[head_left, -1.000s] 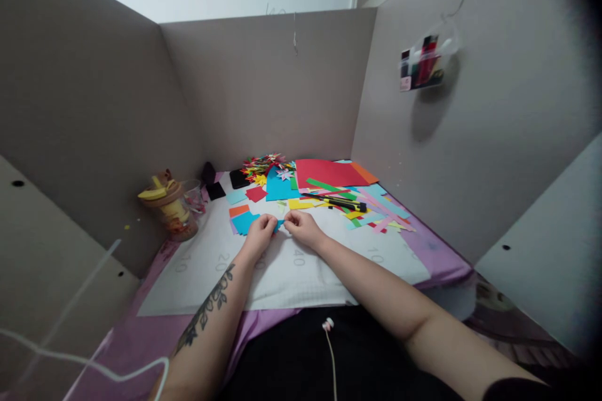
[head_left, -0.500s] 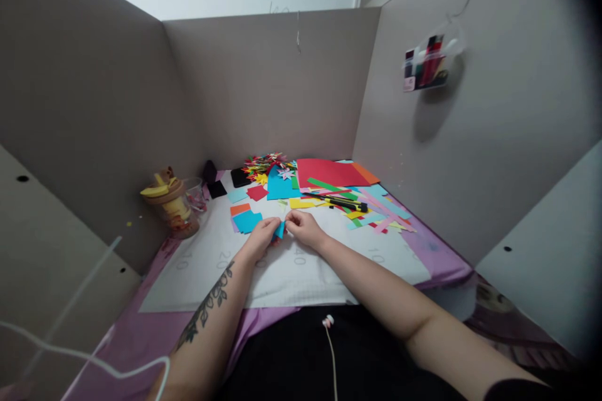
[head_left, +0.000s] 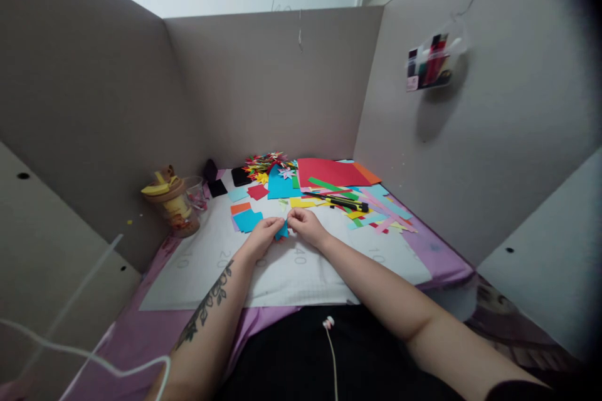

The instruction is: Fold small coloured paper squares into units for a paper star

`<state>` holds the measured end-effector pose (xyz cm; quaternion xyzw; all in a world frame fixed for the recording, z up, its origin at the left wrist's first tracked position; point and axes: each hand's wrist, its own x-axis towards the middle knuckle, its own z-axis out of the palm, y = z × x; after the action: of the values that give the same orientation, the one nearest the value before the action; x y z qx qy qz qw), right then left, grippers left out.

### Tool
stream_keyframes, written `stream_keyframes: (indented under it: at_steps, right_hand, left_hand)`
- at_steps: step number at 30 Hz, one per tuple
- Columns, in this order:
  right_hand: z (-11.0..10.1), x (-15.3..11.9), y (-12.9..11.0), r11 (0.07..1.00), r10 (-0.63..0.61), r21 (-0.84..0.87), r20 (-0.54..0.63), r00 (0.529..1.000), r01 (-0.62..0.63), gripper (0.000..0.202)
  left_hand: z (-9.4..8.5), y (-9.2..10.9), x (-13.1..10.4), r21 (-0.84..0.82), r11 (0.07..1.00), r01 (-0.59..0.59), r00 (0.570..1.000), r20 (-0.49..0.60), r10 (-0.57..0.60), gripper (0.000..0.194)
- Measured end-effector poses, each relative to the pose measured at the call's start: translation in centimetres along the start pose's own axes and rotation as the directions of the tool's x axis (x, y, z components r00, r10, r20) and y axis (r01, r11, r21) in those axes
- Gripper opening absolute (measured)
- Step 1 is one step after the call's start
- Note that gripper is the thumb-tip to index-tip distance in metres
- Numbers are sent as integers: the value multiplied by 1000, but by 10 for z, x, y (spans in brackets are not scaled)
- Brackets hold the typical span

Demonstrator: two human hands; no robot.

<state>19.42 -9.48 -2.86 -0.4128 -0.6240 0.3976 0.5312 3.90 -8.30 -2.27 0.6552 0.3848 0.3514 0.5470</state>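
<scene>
Between my hands is a small folded piece of blue paper [head_left: 281, 231], with a trace of red at its lower edge. My left hand [head_left: 264, 235] is closed on its left side. The fingertips of my right hand [head_left: 305, 225] pinch together at its upper right edge; the exact contact is too small to make out. Just left of my left hand lies a stack of blue paper squares [head_left: 247, 220], with an orange square [head_left: 240, 208] partly showing behind it. White paper with printed numbers lies beneath my hands.
A black and yellow utility knife [head_left: 345, 203] lies among coloured paper strips [head_left: 383, 216] at the right. Behind are red sheets [head_left: 329, 173] and a pile of folded paper stars [head_left: 266, 166]. A lidded cup [head_left: 175, 210] stands at left. Grey panels [head_left: 273, 88] enclose the table.
The folded blue paper has turned slightly and shifted a little right and down between my fingers. Both hands stay close together and closed. The view has shifted slightly.
</scene>
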Motion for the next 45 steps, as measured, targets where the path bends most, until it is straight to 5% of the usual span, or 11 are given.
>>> stream_keyframes:
  at_steps: [36, 45]
  right_hand:
    - [2, -2, -2, 999, -7, -33, 62, 998, 9, 16]
    - [-1, 2, 0, 999, -10, -43, -97, 995, 6, 17]
  left_hand:
    - [0, 8, -2, 373, 913, -168, 976, -67, 207, 32]
    - [1, 9, -2, 382, 917, -120, 964, -176, 199, 24]
